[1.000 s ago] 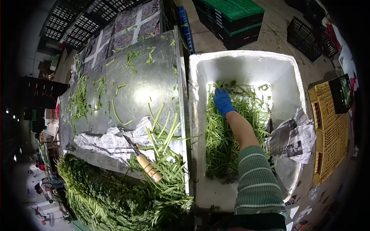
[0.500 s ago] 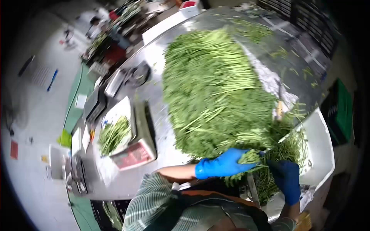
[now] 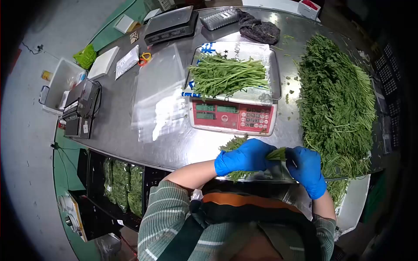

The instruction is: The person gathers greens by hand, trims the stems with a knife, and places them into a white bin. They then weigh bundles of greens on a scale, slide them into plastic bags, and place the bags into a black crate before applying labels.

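Observation:
My left hand (image 3: 248, 155), in a blue glove, is closed around a bunch of leafy greens (image 3: 277, 154). Leaves stick out on its left and cut-looking stem ends point right. Close to those stem ends is my right hand (image 3: 307, 169), also gloved in blue, with its fingers curled; what they hold is hidden. Just beyond my hands stands a red-and-white weighing scale (image 3: 257, 118). On its tray, over a printed white bag (image 3: 252, 48), lies a loose bunch of greens (image 3: 230, 76). A large heap of the same greens (image 3: 335, 104) covers the table's right side.
Clear plastic bags (image 3: 159, 104) lie left of the scale. At the back are a second scale (image 3: 172, 26), a clear plastic tray (image 3: 219, 18) and a dark cloth (image 3: 260, 32). A white bin (image 3: 355, 204) stands below right; a black crate with packed greens (image 3: 116, 185) sits below left.
My view has swung left, toward the scale. Both hands have come away from the white bin and heap to the table edge before the scale, the left still holding its bunch of greens.

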The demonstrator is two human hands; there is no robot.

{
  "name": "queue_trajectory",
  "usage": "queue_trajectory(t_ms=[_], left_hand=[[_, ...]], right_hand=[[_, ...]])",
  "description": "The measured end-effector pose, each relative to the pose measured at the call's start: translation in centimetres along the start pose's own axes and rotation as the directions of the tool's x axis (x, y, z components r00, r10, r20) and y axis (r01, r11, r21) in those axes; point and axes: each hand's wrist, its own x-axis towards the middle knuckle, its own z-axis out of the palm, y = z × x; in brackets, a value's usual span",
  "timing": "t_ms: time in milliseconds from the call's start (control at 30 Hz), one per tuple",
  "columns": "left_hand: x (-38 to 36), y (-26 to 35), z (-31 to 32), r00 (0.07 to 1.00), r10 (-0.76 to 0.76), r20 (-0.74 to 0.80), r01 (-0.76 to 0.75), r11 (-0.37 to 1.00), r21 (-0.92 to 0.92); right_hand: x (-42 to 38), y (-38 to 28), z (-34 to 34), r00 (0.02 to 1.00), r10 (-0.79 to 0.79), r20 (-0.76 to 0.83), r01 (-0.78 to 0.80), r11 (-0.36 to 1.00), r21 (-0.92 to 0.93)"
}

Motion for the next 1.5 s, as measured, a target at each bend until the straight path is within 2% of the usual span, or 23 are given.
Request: queue_trajectory(t_ms=[67, 100, 133, 167, 200, 233, 267, 300, 333, 400, 500, 533, 600, 733, 800, 833, 867, 1000, 1100, 1333, 1367, 1433, 1500], left_hand=[[-1.1, -0.4, -1.0, 1.000, 0.006, 0.019, -0.004, 0.996, -0.087], [-1.7, -0.1, -1.9, 1.000, -0.029, 0.007, 0.030, 0.993, -0.111], [-2.2, -0.1, -2.7, 0.998, -0.061, -0.003, 0.060, 0.990, -0.131], [-2.9, -0.8, -2.9, 0.999, 0.016, -0.038, -0.024, 0.978, -0.205], [-3.5, -1.7, -3.7, 0.961, 0.163, -0.225, -0.187, 0.978, -0.088], [-4.1, -2.4, -5.0, 0.866, 0.322, -0.382, -0.326, 0.944, 0.057], [-5.3, -1.6, -7.6, 0.872, 0.184, -0.453, -0.134, 0.981, 0.142], [-6.2, -0.7, -10.3, 0.843, 0.055, -0.535, 0.071, 0.975, 0.211], [-5.8, -1.1, -12.2, 0.764, 0.159, -0.625, 0.004, 0.968, 0.250], [-3.2, -0.5, -15.6, 0.702, 0.258, -0.663, 0.189, 0.831, 0.523], [3.7, -2.8, -17.8, 0.789, 0.276, -0.549, 0.189, 0.742, 0.644], [6.2, -4.1, -17.4, 0.850, 0.200, -0.487, 0.155, 0.788, 0.595], [8.7, -5.7, -16.4, 0.898, 0.188, -0.397, 0.153, 0.713, 0.685], [5.0, -5.2, -20.0, 0.754, 0.363, -0.547, -0.138, 0.902, 0.409], [1.1, -2.7, -22.4, 0.676, 0.257, -0.691, 0.025, 0.928, 0.371], [-0.4, -2.9, -23.6, 0.640, 0.297, -0.709, 0.029, 0.912, 0.409], [-1.3, -3.1, -24.5, 0.602, 0.337, -0.724, 0.037, 0.894, 0.447], [-1.4, -3.0, -22.7, 0.610, 0.459, -0.646, 0.021, 0.805, 0.592], [0.6, -4.3, -21.2, 0.704, 0.425, -0.569, 0.056, 0.765, 0.641], [3.8, -6.3, -21.0, 0.856, 0.221, -0.468, 0.162, 0.744, 0.648], [4.0, -6.6, -20.8, 0.887, 0.102, -0.451, 0.183, 0.818, 0.545], [2.9, -5.5, -20.0, 0.979, -0.153, -0.133, 0.182, 0.952, 0.247], [3.5, -8.2, -17.3, 0.967, 0.135, -0.215, -0.012, 0.870, 0.493]], right_hand=[[1.4, -0.4, 2.0, 0.988, 0.015, -0.156, 0.018, 0.978, 0.206], [1.6, 0.1, 2.3, 0.949, 0.287, -0.130, -0.185, 0.843, 0.504], [1.6, 1.4, 2.0, 0.852, 0.523, -0.028, -0.332, 0.581, 0.743], [1.3, 3.0, 0.9, 0.761, 0.642, -0.096, -0.317, 0.496, 0.808], [0.3, 5.1, -0.6, 0.644, 0.751, -0.146, -0.285, 0.413, 0.865], [-1.5, 8.4, -0.7, 0.589, 0.771, -0.242, -0.363, 0.520, 0.774], [-3.0, 10.9, -0.7, 0.536, 0.771, -0.344, -0.441, 0.603, 0.665], [-4.1, 10.5, -2.5, 0.589, 0.708, -0.390, -0.681, 0.694, 0.232], [-5.0, 10.7, -2.9, 0.577, 0.710, -0.403, -0.682, 0.691, 0.240], [-6.5, 11.2, -3.2, 0.569, 0.469, -0.676, -0.766, 0.602, -0.227], [-5.1, 10.0, -1.4, 0.532, 0.622, -0.574, -0.599, 0.756, 0.264], [-3.8, 8.6, -1.0, 0.605, 0.603, -0.520, -0.617, 0.768, 0.173], [-2.5, 7.3, -0.8, 0.620, 0.610, -0.493, -0.580, 0.780, 0.235], [-1.9, 8.7, -1.8, 0.578, 0.603, -0.550, -0.514, 0.792, 0.327], [-0.8, 9.5, -1.6, 0.569, 0.598, -0.564, -0.458, 0.800, 0.386], [0.7, 8.8, -1.6, 0.579, 0.599, -0.554, -0.459, 0.800, 0.386], [2.8, 7.2, -1.6, 0.675, 0.502, -0.541, -0.363, 0.864, 0.349], [10.3, 2.3, 1.5, 0.944, -0.010, -0.330, 0.044, 0.994, 0.096], [13.7, -0.5, 4.7, 0.953, -0.268, -0.142, 0.268, 0.963, -0.019], [16.0, 0.1, 8.1, 0.965, -0.256, -0.058, 0.245, 0.958, -0.150], [16.0, 0.8, 8.0, 0.965, -0.254, -0.058, 0.243, 0.958, -0.153], [16.7, 1.5, 7.2, 0.946, -0.288, -0.152, 0.271, 0.955, -0.123], [18.5, 2.2, 5.1, 0.909, -0.331, -0.254, 0.292, 0.939, -0.180]])
